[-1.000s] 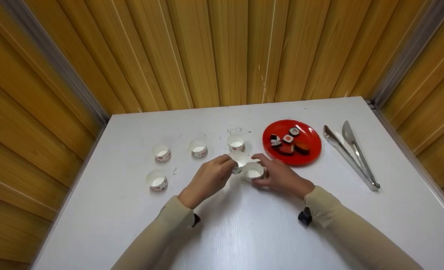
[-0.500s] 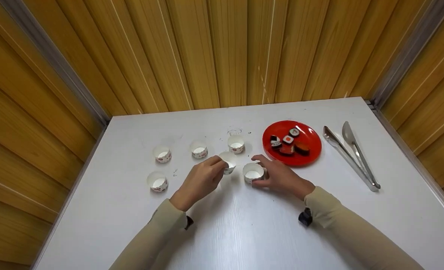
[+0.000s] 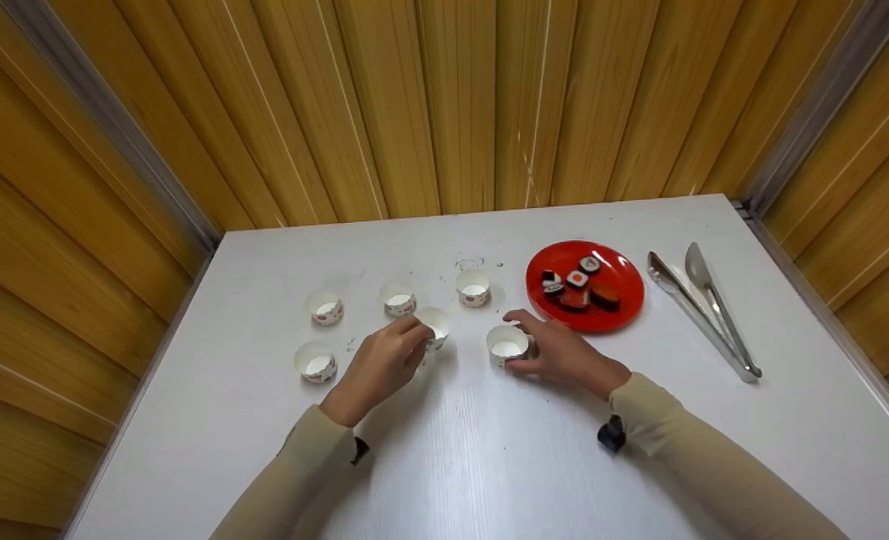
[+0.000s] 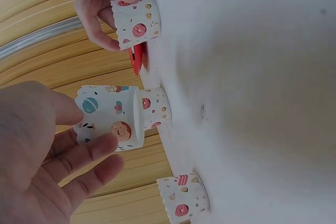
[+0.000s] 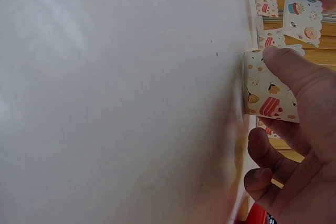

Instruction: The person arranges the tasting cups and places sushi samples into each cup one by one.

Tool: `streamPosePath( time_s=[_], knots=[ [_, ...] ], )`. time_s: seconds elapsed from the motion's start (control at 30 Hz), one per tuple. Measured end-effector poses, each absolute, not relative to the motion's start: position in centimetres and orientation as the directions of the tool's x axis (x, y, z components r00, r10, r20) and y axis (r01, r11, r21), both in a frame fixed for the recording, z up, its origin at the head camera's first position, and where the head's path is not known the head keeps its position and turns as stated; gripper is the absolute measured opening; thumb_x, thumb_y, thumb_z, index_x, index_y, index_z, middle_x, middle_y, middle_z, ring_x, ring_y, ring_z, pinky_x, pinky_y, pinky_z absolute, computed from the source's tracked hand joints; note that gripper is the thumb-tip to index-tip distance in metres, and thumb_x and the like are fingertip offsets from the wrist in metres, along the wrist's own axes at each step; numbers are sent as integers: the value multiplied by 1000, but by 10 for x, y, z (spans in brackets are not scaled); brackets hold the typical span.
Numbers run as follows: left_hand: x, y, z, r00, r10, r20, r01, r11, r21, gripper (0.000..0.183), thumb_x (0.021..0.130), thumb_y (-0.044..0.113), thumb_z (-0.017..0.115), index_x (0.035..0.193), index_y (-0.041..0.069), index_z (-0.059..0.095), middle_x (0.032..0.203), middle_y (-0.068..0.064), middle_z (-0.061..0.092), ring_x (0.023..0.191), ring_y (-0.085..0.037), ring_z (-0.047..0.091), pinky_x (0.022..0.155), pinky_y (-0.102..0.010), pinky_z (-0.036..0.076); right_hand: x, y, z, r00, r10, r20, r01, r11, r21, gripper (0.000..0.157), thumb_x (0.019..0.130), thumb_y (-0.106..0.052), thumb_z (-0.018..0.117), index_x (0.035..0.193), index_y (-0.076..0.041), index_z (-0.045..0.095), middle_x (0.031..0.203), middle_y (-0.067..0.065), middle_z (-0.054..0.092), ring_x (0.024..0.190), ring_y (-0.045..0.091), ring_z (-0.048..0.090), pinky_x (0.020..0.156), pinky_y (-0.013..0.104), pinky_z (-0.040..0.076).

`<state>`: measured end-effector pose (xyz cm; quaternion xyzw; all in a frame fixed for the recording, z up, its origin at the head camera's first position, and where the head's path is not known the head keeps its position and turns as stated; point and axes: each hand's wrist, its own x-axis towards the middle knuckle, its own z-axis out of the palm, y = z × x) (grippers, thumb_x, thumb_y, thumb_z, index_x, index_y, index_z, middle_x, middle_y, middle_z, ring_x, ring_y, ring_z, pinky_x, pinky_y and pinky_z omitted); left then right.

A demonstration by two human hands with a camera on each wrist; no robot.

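Observation:
My left hand (image 3: 380, 360) pinches a white paper baking cup (image 4: 107, 114) by its scalloped rim, with thumb and fingertips. Its print of cupcakes and a donut shows in the left wrist view, and the cup is held up off the table. To the right, my right hand (image 3: 562, 351) curls thumb and fingers round a second baking cup (image 5: 270, 90), patterned with cake slices, which sits upright on the table. Beyond the hands stand more baking cups: one at the middle (image 3: 473, 292), another left of it (image 3: 399, 302).
Farther left on the white table (image 3: 444, 465) are two baking cups, a back one (image 3: 325, 311) and a front one (image 3: 316, 367). A red plate (image 3: 617, 319) bears several sushi pieces (image 3: 577, 278). Steel tongs (image 3: 703, 322) lie right of it. Wood-look walls (image 3: 459, 112) enclose the table.
My left hand has moved left with its baking cup, from right beside the right hand's cup to a gap away. The right hand and its cup have stayed in place.

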<state>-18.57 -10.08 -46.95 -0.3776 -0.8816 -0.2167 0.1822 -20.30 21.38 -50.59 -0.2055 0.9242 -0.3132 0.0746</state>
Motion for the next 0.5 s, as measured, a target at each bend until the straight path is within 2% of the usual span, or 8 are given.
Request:
streamPosePath(
  time_s=[0.13, 0.33, 0.5],
  knots=[
    [-185, -112, -474, -654, 566, 502, 735, 631, 247, 15, 91, -8, 69, 99, 3, 72, 95, -4, 66, 73, -12, 59, 60, -27, 52, -203, 214, -505, -904, -428, -6, -337, 721, -606, 74, 85, -33, 86, 147, -21, 48, 120, 7, 69, 106, 22, 60, 91, 42, 51],
    [-184, -124, -480, -650, 543, 532, 729, 643, 234, 17, 88, -10, 70, 96, 5, 72, 91, -2, 65, 67, -11, 54, 56, -26, 49, -201, 214, -505, -888, -456, 58, -399, 702, -590, 72, 84, -33, 87, 144, -17, 51, 118, 10, 71, 100, 22, 62, 88, 42, 51],
    [-182, -133, -484, -680, 522, 514, 698, 675, 239, 15, 89, -7, 72, 98, 5, 73, 93, -3, 68, 69, -12, 60, 59, -28, 52, -202, 214, -506, -887, -459, 49, -397, 705, -588, 71, 84, -34, 87, 143, -17, 51, 113, 6, 71, 99, 21, 62, 87, 42, 52]
  ],
)
